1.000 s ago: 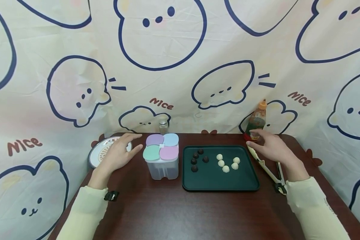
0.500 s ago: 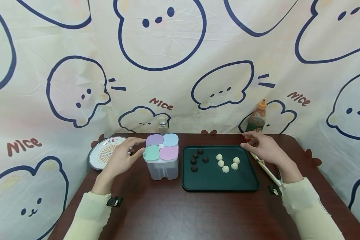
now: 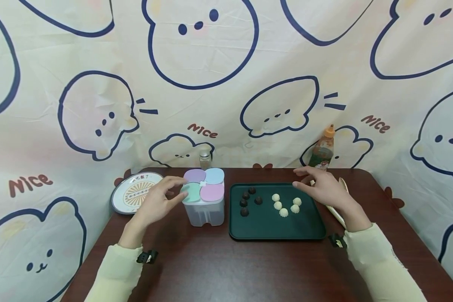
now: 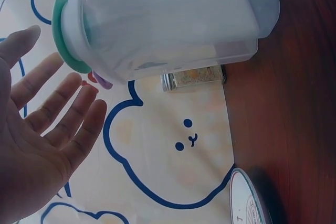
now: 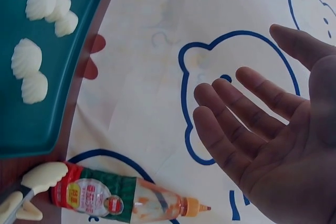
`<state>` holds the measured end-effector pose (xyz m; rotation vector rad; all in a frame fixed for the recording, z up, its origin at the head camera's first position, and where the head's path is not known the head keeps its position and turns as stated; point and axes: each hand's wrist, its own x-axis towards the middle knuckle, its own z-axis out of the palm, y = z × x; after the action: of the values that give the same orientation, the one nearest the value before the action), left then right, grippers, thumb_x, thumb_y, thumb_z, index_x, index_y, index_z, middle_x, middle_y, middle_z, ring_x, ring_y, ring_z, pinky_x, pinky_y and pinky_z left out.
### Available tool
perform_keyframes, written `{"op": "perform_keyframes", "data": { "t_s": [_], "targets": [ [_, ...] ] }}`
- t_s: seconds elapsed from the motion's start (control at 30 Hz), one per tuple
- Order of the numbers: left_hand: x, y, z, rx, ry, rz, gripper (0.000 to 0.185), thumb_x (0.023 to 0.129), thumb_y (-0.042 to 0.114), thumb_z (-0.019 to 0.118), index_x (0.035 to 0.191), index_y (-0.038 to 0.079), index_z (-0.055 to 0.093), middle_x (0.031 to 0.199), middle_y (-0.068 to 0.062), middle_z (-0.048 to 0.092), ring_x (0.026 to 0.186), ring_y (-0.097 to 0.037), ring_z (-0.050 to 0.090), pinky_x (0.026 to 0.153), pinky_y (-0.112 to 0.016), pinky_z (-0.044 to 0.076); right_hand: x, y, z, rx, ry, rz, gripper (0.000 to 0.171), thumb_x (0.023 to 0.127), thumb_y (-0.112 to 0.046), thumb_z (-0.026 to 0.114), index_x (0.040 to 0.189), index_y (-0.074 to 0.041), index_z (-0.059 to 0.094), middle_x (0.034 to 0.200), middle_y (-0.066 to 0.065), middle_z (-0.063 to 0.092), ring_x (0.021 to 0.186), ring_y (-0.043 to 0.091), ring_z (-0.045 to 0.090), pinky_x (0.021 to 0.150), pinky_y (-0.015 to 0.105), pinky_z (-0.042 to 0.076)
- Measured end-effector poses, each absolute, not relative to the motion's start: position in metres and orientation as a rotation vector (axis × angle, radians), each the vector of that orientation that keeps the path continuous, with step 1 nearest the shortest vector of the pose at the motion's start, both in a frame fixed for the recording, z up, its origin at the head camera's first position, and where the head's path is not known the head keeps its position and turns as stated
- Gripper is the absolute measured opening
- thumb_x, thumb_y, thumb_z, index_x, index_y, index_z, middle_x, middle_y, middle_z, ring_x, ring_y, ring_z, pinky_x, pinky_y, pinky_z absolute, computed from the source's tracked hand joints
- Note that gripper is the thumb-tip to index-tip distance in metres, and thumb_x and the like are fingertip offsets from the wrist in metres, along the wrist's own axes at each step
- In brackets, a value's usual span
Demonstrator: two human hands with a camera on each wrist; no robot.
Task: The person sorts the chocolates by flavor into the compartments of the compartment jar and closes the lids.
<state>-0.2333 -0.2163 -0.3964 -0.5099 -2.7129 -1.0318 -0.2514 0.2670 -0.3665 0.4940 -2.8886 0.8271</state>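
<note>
While both hands hover with nothing in them, the work looks barely begun, as far as I can judge. The left hand (image 3: 156,203) has its fingers (image 4: 63,114) spread and nearly straight, right beside the clear plastic four-compartment container with pastel flip lids (image 3: 204,197); in the head view the fingertips seem to reach the green lid, though I cannot tell whether they truly touch. All four lids (purple, blue, green, pink) lie closed, and the container looks empty through its clear wall.

The right hand (image 3: 322,188) is open too, fingers (image 5: 236,114) relaxed and apart, holding nothing, poised over the far right corner of the dark green rectangular tray (image 3: 275,226). On that tray sit five small dark brown ridged sweets (image 3: 249,200) to the left and five cream-white ridged sweets (image 3: 285,204) to the right, none lifted. The cream-tipped tongs (image 3: 337,207) lie untouched on the dark wooden counter (image 3: 226,268), just right of the tray and partly under the right wrist.

At the back stand an orange-capped squeeze sauce bottle (image 3: 322,151) with a red and green label whose print is too small to read, and a small glass shaker jar (image 3: 205,159). A round patterned plate (image 3: 134,195) at the left carries writing near its rim, not legible. The cartoon-bear backdrop cloth (image 3: 226,84) reads "Nice" several times.
</note>
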Motion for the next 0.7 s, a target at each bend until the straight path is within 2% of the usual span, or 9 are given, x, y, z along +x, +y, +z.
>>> {"op": "perform_keyframes", "data": {
  "t_s": [0.17, 0.4, 0.7],
  "targets": [
    [-0.231, -0.213, -0.396, -0.546, -2.709, -1.046, 0.040, 0.093, 0.037, 0.070, 0.128, 0.019, 0.066, 0.135, -0.006, 0.060, 0.116, -0.032, 0.059, 0.092, -0.049, 0.053, -0.252, 0.260, -0.367, 0.543, -2.884, 0.852, 0.053, 0.095, -0.051, 0.062, 0.135, -0.016, 0.060, 0.114, 0.009, 0.072, 0.098, 0.023, 0.068, 0.075, 0.036, 0.052],
    [-0.230, -0.213, -0.400, -0.553, -2.715, -1.018, 0.038, 0.093, 0.040, 0.070, 0.125, 0.020, 0.069, 0.134, -0.005, 0.059, 0.110, -0.028, 0.060, 0.089, -0.043, 0.053, -0.251, 0.249, -0.371, 0.582, -2.891, 0.894, 0.051, 0.095, -0.051, 0.061, 0.136, -0.019, 0.059, 0.120, 0.005, 0.069, 0.102, 0.021, 0.067, 0.078, 0.038, 0.052],
    [-0.229, -0.212, -0.400, -0.561, -2.715, -1.034, 0.036, 0.092, 0.038, 0.071, 0.123, 0.020, 0.069, 0.135, -0.004, 0.058, 0.109, -0.026, 0.060, 0.087, -0.044, 0.054, -0.253, 0.232, -0.377, 0.648, -2.874, 0.928, 0.047, 0.094, -0.050, 0.064, 0.133, -0.022, 0.060, 0.121, 0.001, 0.069, 0.100, 0.018, 0.066, 0.077, 0.035, 0.052]
  ]
}}
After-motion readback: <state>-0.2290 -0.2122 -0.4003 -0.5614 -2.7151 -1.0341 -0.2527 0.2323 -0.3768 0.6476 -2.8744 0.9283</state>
